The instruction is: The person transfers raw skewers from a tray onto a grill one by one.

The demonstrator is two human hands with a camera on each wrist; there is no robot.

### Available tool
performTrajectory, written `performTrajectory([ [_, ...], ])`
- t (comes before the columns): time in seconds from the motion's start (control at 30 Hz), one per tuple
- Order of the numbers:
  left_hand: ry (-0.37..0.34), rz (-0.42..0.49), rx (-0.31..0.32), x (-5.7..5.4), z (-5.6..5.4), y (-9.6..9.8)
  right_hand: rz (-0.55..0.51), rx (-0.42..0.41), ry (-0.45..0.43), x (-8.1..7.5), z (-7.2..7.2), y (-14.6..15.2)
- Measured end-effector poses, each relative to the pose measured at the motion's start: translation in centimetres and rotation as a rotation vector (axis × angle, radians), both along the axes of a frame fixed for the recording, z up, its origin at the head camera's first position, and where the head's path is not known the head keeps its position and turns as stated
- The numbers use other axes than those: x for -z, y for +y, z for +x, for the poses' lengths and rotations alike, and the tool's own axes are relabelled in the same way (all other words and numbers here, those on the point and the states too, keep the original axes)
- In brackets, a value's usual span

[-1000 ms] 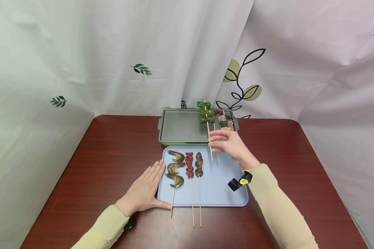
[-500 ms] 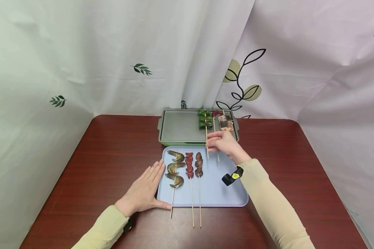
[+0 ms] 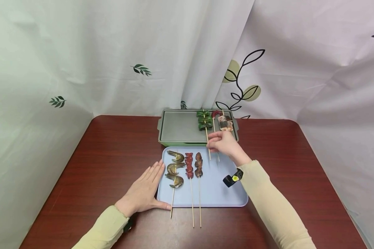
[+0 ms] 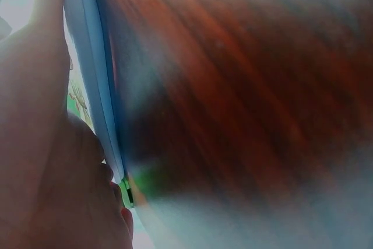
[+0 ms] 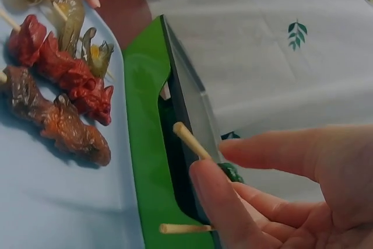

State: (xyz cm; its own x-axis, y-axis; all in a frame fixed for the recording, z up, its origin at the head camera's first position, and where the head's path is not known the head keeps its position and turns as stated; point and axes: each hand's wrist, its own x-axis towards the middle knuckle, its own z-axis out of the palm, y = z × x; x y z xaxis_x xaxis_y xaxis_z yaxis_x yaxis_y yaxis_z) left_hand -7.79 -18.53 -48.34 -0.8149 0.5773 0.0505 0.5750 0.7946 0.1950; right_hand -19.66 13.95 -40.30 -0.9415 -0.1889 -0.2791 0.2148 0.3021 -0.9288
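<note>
Roughly half done, by my read: three skewers on or over the griddle [image 3: 180, 128], three waiting on the tray [image 3: 221, 193]. The fish skewer [image 3: 225, 123] and curled red skewer [image 3: 216, 112] lie at the griddle's right end, look placed. The green pepper skewer [image 3: 204, 120] is the one in hand: your right grip [image 3: 225, 143] pinches its stick between thumb and fingers, peppers just left of the curled red piece, stick end jutting over the tray. Can't tell if the peppers bear on the griddle or hover, so don't count this one finished until you let go. Your left grip [image 3: 146, 188] is spread, fingers straight at the tray's left edge, thumb by the shrimp skewer [image 3: 179, 180]; contact with its stick unclear. To go, left to right: that shrimp, red meat skewer [image 3: 189, 166], brown meat skewer [image 3: 198, 164], sticks poking past the near rim over the worktop [image 3: 112, 155]. Griddle left of the peppers should fit all three, kept straight.
</note>
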Motion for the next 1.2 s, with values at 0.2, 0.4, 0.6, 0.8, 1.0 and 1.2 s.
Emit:
performTrajectory([
  [0.2, 0.020, 0.015, 0.001, 0.2, 0.0, 0.0, 0.111, -0.001, 0.135, -0.7, 1.0, 0.6],
  [0.4, 0.049, 0.009, 0.003, 1.1, -0.1, -0.2, 0.087, 0.020, 0.226, -2.9, 2.4, 1.2],
  [0.6, 0.062, 0.013, 0.010, 1.5, -0.2, -0.4, 0.073, 0.032, 0.310, -5.1, 3.8, 1.8],
  [0.8, 0.046, 0.012, 0.019, 0.8, -0.1, -0.2, 0.051, 0.048, 0.363, -6.3, 5.2, 2.3],
  [1.0, 0.008, -0.016, 0.010, 0.1, -0.1, 0.0, 0.047, 0.047, 0.388, -6.8, 6.4, 2.6],
  [1.2, 0.039, 0.016, 0.014, 0.7, -0.1, -0.2, 0.052, 0.023, 0.389, -6.1, 7.5, 2.9],
])
